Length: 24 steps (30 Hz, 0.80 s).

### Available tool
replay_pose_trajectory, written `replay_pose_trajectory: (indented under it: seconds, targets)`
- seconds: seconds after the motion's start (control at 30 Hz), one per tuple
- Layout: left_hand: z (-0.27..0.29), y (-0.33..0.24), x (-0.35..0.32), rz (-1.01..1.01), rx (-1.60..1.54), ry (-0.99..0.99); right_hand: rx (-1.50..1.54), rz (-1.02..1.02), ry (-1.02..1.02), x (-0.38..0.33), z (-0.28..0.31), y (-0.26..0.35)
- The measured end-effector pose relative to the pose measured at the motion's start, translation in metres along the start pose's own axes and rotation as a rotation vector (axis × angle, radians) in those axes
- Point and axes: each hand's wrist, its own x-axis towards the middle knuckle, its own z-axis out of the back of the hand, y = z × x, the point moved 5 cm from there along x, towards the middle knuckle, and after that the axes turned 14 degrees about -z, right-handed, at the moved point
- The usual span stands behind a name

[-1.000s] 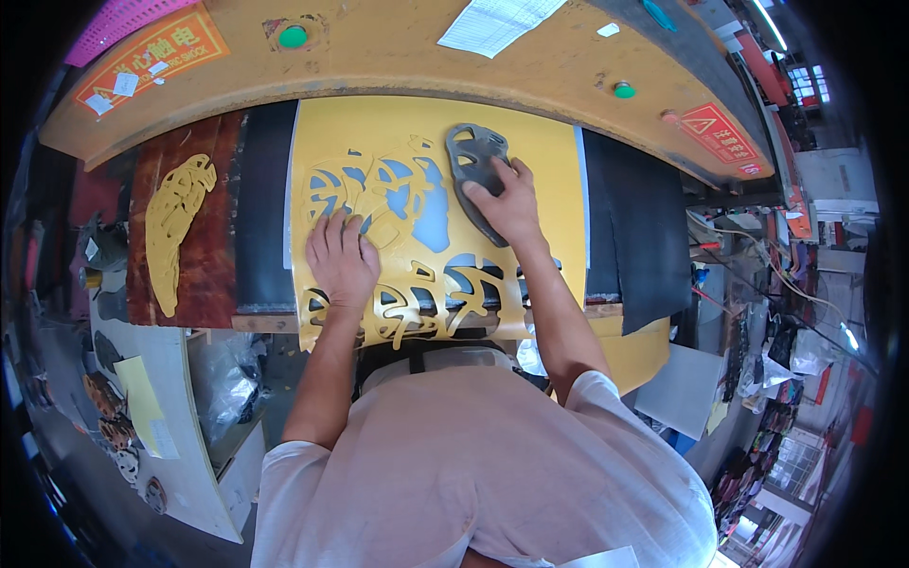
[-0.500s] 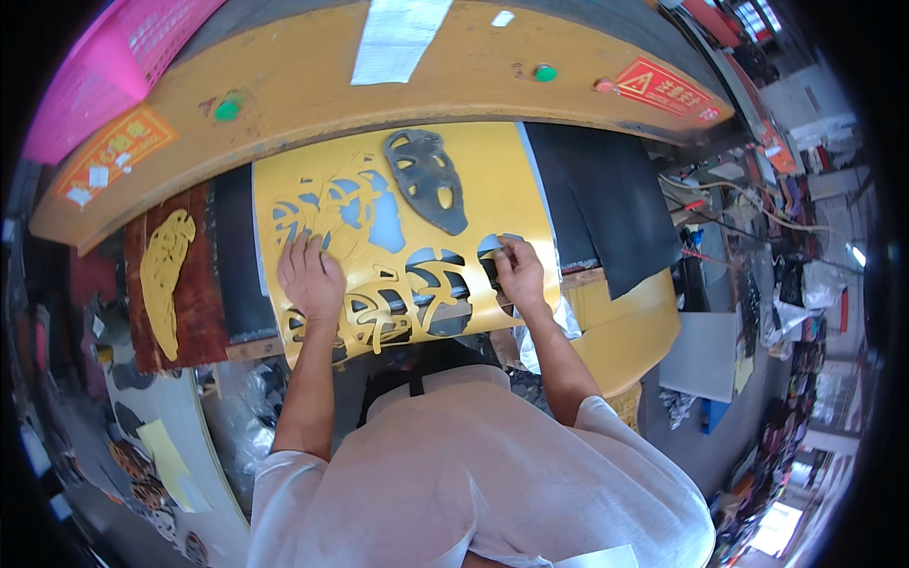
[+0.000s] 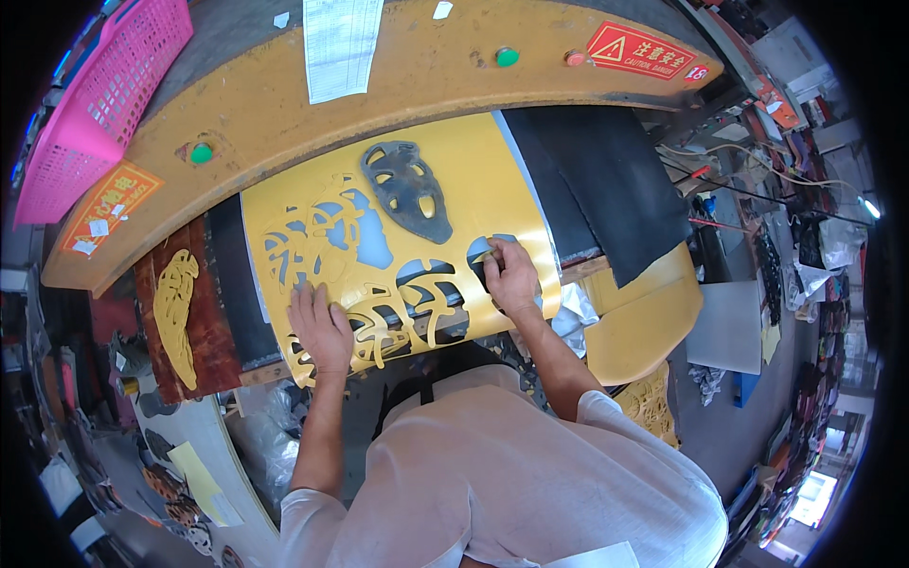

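Note:
A yellow sheet [image 3: 473,180] with several cut-out openings lies on the press bed in front of me. A dark grey cutting die [image 3: 410,189] shaped like a leaf rests on its upper middle. My left hand [image 3: 320,327] lies flat with fingers spread on the sheet's lower left part. My right hand [image 3: 509,275] pinches a dark cut piece at an opening near the sheet's lower right edge.
A yellow press arm [image 3: 398,85] with green buttons and a paper sheet [image 3: 339,43] curves across the top. A pink basket [image 3: 90,99] sits top left. A brown board with a yellow leaf piece [image 3: 175,312] lies left. Black sheets [image 3: 606,180] lie to the right.
My right hand left the dark die and came down to the sheet's lower right edge. The left hand stayed on the lower left part. The view tilted.

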Motion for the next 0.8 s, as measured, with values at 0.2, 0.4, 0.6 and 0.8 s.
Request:
replay_pose_trajectory:
  seconds: [0.2,0.4,0.6,0.8]
  targets:
    - [0.0017,-0.0029,-0.0069,0.029,-0.007,0.015,-0.042,0.044,0.019,-0.0014,-0.0018,0.0009]
    - [0.0023,-0.0035,-0.0052,0.033,-0.008,0.009,-0.05,0.079,0.005,-0.0003,-0.0022,0.0024]
    - [0.0029,-0.0033,-0.0024,0.026,-0.015,-0.003,-0.039,0.052,0.011,-0.0002,-0.0011,0.0033]
    - [0.0019,-0.0038,-0.0034,0.034,-0.014,-0.009,-0.008,0.027,0.002,0.0008,-0.0011,0.0037]
